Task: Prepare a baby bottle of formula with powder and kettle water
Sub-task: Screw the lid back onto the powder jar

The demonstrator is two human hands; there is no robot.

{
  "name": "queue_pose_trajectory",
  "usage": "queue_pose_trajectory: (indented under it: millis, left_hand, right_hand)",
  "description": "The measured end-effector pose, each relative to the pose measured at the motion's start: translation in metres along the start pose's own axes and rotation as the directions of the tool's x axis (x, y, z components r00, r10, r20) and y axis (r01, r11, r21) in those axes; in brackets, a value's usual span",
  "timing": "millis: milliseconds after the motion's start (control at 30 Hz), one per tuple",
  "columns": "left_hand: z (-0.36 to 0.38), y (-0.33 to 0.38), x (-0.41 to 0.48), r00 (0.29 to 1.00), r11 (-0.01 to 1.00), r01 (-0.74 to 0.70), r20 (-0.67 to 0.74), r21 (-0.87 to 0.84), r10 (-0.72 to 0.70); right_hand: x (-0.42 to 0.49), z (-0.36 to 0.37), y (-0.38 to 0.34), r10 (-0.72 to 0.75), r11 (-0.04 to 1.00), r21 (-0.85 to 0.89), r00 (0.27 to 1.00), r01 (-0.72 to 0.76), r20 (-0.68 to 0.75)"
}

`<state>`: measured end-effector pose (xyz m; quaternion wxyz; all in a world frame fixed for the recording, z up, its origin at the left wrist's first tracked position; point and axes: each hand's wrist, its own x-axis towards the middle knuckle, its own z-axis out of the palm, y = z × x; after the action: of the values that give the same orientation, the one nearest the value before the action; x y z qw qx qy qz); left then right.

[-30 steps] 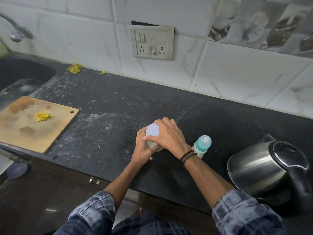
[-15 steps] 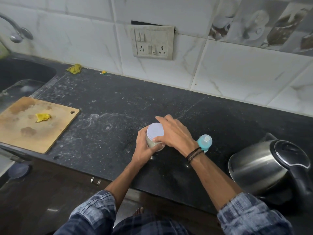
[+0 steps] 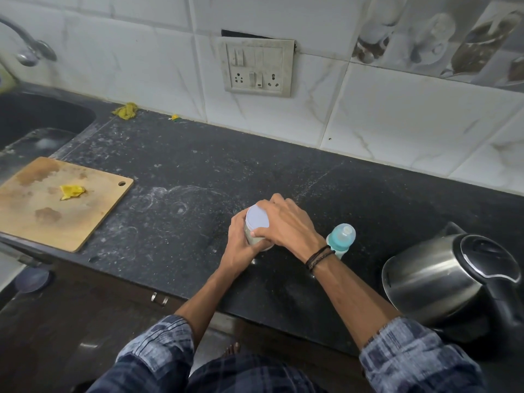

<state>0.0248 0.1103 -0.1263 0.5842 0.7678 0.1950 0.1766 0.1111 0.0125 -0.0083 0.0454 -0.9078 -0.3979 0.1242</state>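
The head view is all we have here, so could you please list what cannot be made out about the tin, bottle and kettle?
- Formula tin: the left hand and right hand cover its wall, so the label and contents are hidden; whether the lid is loose cannot be told.
- Baby bottle: the right wrist hides its lower body, so any fill level is unseen.
- Kettle: lid closed, water unseen; its base is lost in shadow.

Right hand (image 3: pixel 286 222): fingers have slid further around the tin's lid (image 3: pixel 256 219).
Tin: now tilted left.
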Motion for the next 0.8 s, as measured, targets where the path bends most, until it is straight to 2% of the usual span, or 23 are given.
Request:
queue_pose_trajectory:
  millis: [167,233,367,567,700,800]
  left_hand:
    - [-0.001,0.0,0.0,1.0,1.0,0.007,-0.001,0.001,-0.007]
    - [-0.001,0.002,-0.001,1.0,1.0,0.005,-0.001,-0.001,-0.005]
    - [0.0,0.002,-0.002,1.0,1.0,-0.007,-0.002,-0.004,0.007]
    - [-0.001,0.006,-0.001,1.0,1.0,0.017,0.004,0.012,-0.017]
    - [-0.002,0.003,-0.001,1.0,0.999,0.025,0.009,0.019,-0.026]
    - [-0.002,0.001,0.0,1.0,0.999,0.017,0.009,0.033,-0.017]
  right_hand:
    - [-0.001,-0.005,0.002,0.089,0.995,-0.043,0.995,-0.091,-0.053]
    - [0.0,-0.008,0.002,0.053,0.998,-0.036,0.997,-0.056,-0.063]
    - [0.005,-0.009,-0.001,-0.045,0.999,-0.016,0.999,0.045,0.006]
    - [0.002,-0.006,-0.001,0.043,0.998,-0.051,0.997,-0.046,-0.057]
    - [0.005,-0.007,-0.001,-0.066,0.997,-0.037,0.998,0.066,0.003]
    - [0.01,-0.002,0.0,-0.065,0.996,-0.056,0.998,0.065,-0.006]
